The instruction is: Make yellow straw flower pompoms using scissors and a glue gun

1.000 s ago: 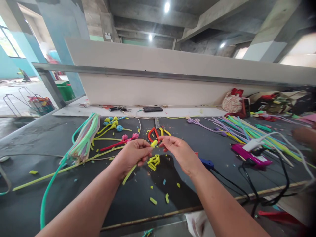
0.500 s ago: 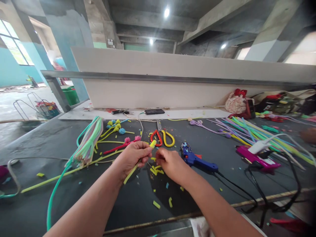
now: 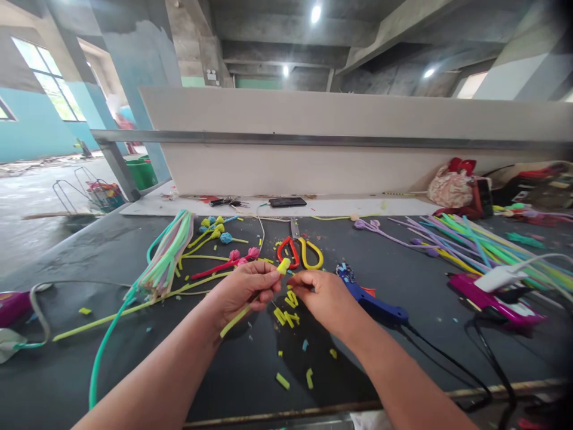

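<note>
Left hand (image 3: 250, 286) grips the stem (image 3: 233, 323), yellow tip (image 3: 283, 266) upward. Right hand (image 3: 321, 297) is just beside the tip, fingers curled, contents unclear. Scraps (image 3: 280, 316) lie on the table (image 3: 224, 382). Scissors (image 3: 304, 251) lie beyond both hands; glue gun (image 3: 376, 304) lies right of the right hand; phone (image 3: 287, 202) lies behind the scissors

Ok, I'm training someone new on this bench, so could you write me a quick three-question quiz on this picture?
1. What does the left grip hold?
a) a phone
b) a yellow stem
c) a white plug
2. True or false: in the picture, the blue corded tool lies to the right of the scissors.
3. Fill in: one handle of the scissors is red, the other is ____.

Key: 1 b; 2 true; 3 yellow.
</note>
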`<act>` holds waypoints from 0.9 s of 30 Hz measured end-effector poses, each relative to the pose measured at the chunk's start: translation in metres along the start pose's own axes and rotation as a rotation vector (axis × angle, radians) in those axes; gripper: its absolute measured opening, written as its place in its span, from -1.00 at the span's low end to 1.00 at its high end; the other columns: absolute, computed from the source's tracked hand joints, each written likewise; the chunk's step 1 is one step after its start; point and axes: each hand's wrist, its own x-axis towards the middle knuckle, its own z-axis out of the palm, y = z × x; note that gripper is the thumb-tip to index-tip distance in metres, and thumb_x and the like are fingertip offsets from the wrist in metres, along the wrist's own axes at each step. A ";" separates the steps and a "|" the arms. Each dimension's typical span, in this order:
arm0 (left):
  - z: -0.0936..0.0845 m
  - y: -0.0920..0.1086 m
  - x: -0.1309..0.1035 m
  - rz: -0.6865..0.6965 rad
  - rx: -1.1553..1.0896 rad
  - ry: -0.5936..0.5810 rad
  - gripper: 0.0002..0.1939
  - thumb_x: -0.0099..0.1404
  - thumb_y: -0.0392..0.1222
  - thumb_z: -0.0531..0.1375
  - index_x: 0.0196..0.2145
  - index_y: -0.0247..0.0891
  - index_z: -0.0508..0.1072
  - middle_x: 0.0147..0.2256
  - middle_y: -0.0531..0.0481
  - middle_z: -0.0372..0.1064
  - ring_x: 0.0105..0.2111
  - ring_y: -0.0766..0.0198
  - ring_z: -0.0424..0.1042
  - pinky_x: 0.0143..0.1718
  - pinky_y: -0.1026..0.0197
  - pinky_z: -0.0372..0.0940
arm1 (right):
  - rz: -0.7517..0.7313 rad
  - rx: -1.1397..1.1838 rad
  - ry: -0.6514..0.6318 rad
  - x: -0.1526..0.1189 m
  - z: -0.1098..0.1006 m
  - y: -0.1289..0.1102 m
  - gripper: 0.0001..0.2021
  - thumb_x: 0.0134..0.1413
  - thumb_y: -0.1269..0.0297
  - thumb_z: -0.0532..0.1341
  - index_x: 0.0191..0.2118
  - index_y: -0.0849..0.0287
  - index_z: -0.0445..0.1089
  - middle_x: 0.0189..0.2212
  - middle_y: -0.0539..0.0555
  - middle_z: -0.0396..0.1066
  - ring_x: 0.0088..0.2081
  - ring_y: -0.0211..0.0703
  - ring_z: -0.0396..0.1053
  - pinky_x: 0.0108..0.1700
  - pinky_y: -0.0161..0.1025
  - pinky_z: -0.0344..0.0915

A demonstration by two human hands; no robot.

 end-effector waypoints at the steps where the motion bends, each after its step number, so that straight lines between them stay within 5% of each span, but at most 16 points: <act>1: 0.000 0.001 -0.001 -0.007 -0.011 -0.005 -0.79 0.11 -0.19 0.26 -0.46 -0.34 0.29 -0.50 0.04 0.27 -0.68 0.59 0.08 -0.77 0.52 -0.11 | 0.006 0.020 0.002 -0.001 -0.001 0.000 -0.80 -0.04 0.39 0.16 -0.34 0.06 0.52 -0.40 -0.04 0.55 -0.35 -0.18 0.46 -0.31 -0.33 0.30; 15: 0.002 0.003 -0.002 -0.043 -0.002 -0.018 -0.77 0.08 -0.18 0.28 -0.47 -0.36 0.31 -0.50 0.04 0.26 -0.69 0.60 0.08 -0.79 0.53 -0.12 | 0.089 0.169 -0.030 -0.001 0.001 -0.004 -0.76 -0.06 0.43 0.13 -0.31 0.10 0.53 -0.46 0.00 0.55 -0.39 -0.16 0.47 -0.30 -0.28 0.33; 27: -0.002 0.000 -0.001 -0.043 0.026 -0.003 -0.76 0.07 -0.18 0.29 -0.48 -0.35 0.30 -0.52 0.05 0.27 -0.70 0.59 0.09 -0.78 0.52 -0.12 | 0.130 0.286 0.076 0.000 -0.007 -0.003 -0.88 -0.13 0.32 0.20 -0.42 0.15 0.47 -0.56 -0.03 0.46 -0.49 -0.24 0.38 -0.38 -0.31 0.29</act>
